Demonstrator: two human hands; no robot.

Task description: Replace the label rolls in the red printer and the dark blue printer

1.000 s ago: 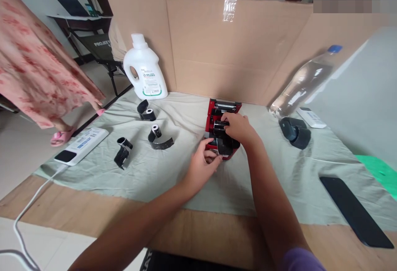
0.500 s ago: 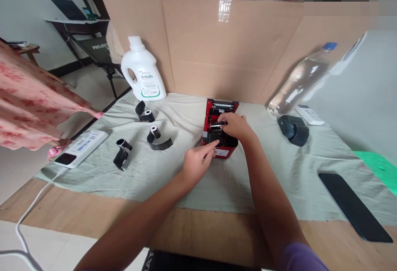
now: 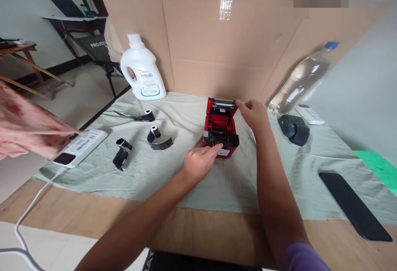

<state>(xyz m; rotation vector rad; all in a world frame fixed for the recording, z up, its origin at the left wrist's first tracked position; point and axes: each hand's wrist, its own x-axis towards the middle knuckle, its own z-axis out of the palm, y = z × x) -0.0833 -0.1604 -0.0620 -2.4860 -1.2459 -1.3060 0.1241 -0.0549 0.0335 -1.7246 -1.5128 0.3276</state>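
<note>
A small red printer (image 3: 207, 128) stands on the cloth with its lid (image 3: 209, 106) raised. Inside its bay sits a black paper roll (image 3: 218, 131), and a dark strip from it lies over the front edge. My left hand (image 3: 201, 161) presses the strip there with a stretched index finger, its other fingers curled. At the lid's upper right corner my right hand (image 3: 252, 113) pinches the edge between thumb and fingers. To the left lie a black roll with a long tail (image 3: 149, 116), another with a curled tail (image 3: 155, 131) and a third, crumpled one (image 3: 123, 151).
Behind the printer rises a cardboard screen (image 3: 217, 47). A white detergent jug (image 3: 144, 72) and a leaning plastic bottle (image 3: 302, 76) flank it. On the right are a black strapped object (image 3: 293, 129) and a phone (image 3: 353, 205); on the left, a white power strip (image 3: 82, 149).
My right hand has moved from the roll inside the printer to the lid's edge. My left fingertip has shifted slightly right. The far left roll's tail has unrolled leftward. A person's patterned garment has moved left.
</note>
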